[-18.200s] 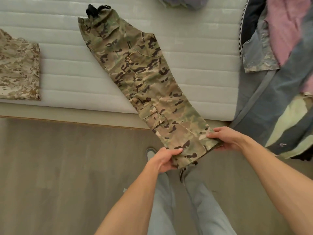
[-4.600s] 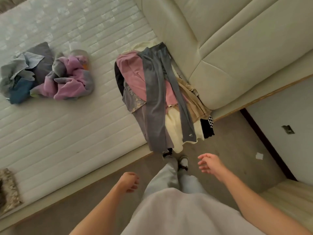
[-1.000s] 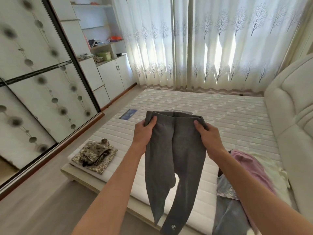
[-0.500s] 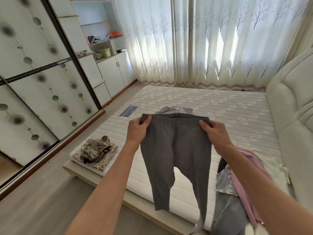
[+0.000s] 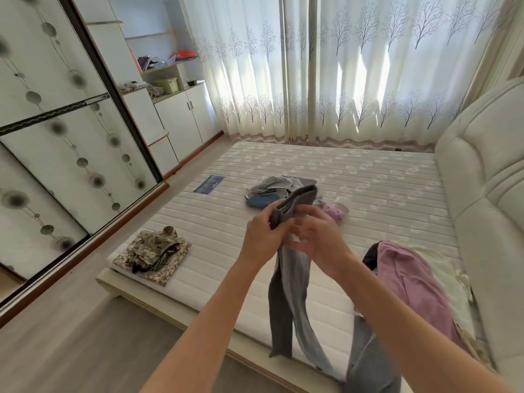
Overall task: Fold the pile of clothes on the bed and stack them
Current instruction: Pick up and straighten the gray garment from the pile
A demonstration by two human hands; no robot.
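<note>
Hanging from both hands above the near edge of the bed (image 5: 382,177), the grey leggings (image 5: 286,293) are doubled lengthwise so the two legs lie one against the other, the waistband bunched up at the top and sticking out above the knuckles. The left hand (image 5: 262,236) has its fingers curled round the waistband end and grips it. The right hand (image 5: 317,236) sits just beside it with fingers loosely spread against the cloth; it is blurred, so whether it pinches the fabric or only touches it cannot be told. One leg looks dark grey, the other paler and bluish, and both trail down past the mattress edge, slightly apart at the bottom.

On the bed's near left corner lies a folded camouflage stack (image 5: 153,252). Farther back in the middle is a loose heap of grey, blue and lilac clothes (image 5: 272,190). At the right, near the padded headboard (image 5: 487,194), a pink garment (image 5: 411,282) tops another unfolded pile.
</note>
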